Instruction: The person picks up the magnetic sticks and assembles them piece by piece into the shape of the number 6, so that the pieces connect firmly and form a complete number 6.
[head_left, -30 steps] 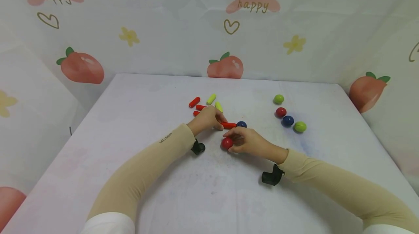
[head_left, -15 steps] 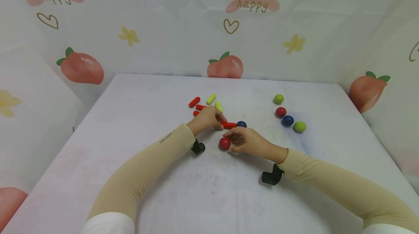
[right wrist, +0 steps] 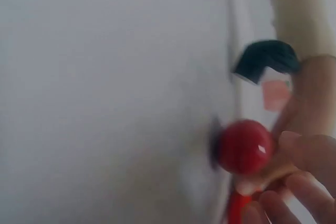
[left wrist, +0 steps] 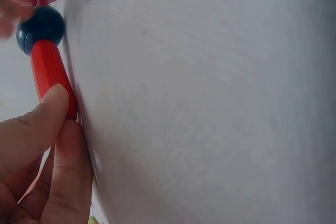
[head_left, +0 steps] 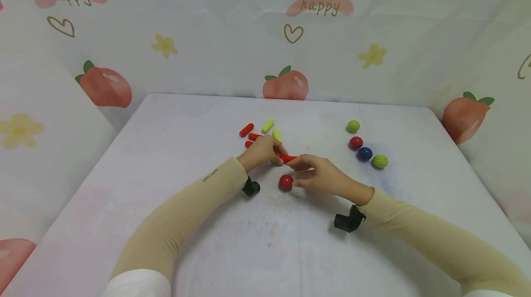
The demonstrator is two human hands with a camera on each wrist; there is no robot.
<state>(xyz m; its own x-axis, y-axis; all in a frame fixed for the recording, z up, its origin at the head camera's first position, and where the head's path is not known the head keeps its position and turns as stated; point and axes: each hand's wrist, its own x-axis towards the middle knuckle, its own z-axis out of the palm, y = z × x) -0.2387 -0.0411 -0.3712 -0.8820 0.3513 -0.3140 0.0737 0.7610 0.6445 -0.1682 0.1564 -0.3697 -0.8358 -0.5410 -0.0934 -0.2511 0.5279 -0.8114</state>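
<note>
My left hand [head_left: 265, 148] pinches one end of a short red stick [left wrist: 49, 69] between thumb and fingers. The stick's other end meets a blue ball [left wrist: 43, 27], which my right hand covers in the head view. Loosely bent, the fingers of my right hand [head_left: 317, 172] hover by that end of the stick and hold nothing. A red ball [head_left: 286, 182] sits on the table just left of the right thumb; in the right wrist view it appears beside the thumb tip.
Several loose red sticks [head_left: 246, 129] and yellow-green sticks [head_left: 268, 126] lie beyond my left hand. To the right are a red ball [head_left: 356, 142], a blue ball [head_left: 364, 153] and two green balls [head_left: 380, 161] on the white table [head_left: 232, 241]. Each wrist carries a black camera [head_left: 349, 219].
The right hand has come off the red ball and shifted slightly right and away, covering the blue ball. The red ball moved a little left. My left hand keeps its place.
</note>
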